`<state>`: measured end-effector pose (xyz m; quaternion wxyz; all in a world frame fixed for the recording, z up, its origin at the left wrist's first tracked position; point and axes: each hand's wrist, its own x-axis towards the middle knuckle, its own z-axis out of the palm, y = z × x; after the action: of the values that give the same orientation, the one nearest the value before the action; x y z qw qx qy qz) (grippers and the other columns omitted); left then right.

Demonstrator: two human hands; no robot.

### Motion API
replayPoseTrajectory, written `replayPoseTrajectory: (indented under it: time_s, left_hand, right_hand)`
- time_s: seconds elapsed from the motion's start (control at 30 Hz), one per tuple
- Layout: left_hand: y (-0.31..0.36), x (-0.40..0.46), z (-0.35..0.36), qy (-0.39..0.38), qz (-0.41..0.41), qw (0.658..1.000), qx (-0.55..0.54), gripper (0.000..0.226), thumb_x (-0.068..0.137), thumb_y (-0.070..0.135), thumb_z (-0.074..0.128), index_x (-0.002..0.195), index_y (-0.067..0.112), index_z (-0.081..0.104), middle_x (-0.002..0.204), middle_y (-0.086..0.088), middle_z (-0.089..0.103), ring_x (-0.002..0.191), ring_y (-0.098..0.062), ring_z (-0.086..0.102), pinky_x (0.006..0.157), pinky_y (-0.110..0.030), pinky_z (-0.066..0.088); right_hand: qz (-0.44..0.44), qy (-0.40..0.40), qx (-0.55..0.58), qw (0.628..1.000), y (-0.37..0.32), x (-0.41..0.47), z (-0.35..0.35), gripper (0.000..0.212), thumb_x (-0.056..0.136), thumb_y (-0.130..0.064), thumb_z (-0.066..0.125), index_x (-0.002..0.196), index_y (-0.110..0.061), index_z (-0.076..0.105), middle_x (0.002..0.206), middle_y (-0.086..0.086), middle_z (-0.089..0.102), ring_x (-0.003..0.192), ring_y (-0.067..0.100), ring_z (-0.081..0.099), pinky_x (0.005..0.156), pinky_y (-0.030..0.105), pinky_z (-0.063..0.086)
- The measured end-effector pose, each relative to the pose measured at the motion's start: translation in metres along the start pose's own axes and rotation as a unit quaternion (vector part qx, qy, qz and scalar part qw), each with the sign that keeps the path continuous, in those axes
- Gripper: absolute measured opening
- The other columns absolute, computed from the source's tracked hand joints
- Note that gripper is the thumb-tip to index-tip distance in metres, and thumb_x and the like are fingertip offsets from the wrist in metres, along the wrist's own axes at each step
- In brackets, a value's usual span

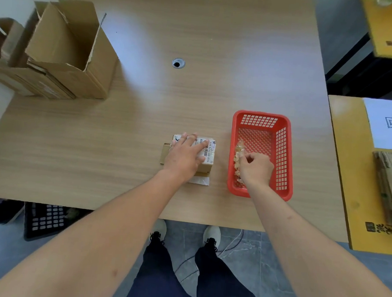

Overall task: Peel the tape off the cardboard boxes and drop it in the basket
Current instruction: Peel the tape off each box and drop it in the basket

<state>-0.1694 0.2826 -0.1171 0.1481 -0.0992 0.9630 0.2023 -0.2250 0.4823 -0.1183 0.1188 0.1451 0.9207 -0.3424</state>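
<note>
A small cardboard box [209, 159] with a white shipping label lies near the table's front edge. My left hand [184, 155] rests flat on top of it with straight fingers. Just to the right stands a red plastic basket [282, 156]. My right hand [256, 169] is inside the basket, its fingers curled and pinching a crumpled strip of clear tape [239, 153] that lies against the basket's left wall. A strip of clear tape or white backing [201, 180] sticks out from under the box's near side.
Several opened, larger cardboard boxes [66, 50] stand at the table's far left. A cable hole [178, 63] sits mid-table. A yellow box with a white sheet [351, 168] is at the right. A black crate [44, 220] stands on the floor, lower left.
</note>
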Motion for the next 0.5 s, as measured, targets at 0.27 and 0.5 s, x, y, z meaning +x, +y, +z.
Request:
replayPoseTrajectory:
  time_s: [0.27, 0.5]
  left_hand:
    - [0.006, -0.001, -0.007, -0.010, -0.012, 1.000, -0.012, 0.052, 0.105, 0.036, 0.053, 0.155, 0.039, 0.037, 0.167, 0.003, 0.022, 0.157, -0.025, 0.007, 0.126, -0.048, 0.009]
    - [0.007, -0.001, -0.009, -0.013, -0.012, 0.999, -0.030, 0.053, 0.104, 0.034, 0.055, 0.154, 0.039, 0.038, 0.168, 0.002, 0.021, 0.157, -0.024, 0.006, 0.126, -0.048, 0.006]
  right_hand:
    - [0.013, 0.017, 0.021, 1.000, 0.002, 0.009, 0.001, 0.018, 0.080, -0.022, 0.084, 0.071, -0.024, 0.068, 0.068, -0.013, 0.067, 0.069, 0.007, 0.065, 0.072, 0.031, 0.054]
    - [-0.240, 0.013, -0.001, 0.971, -0.008, -0.003, 0.004, 0.010, 0.095, -0.020, 0.068, 0.100, -0.021, 0.077, 0.093, -0.002, 0.071, 0.085, 0.017, 0.065, 0.082, 0.029, 0.049]
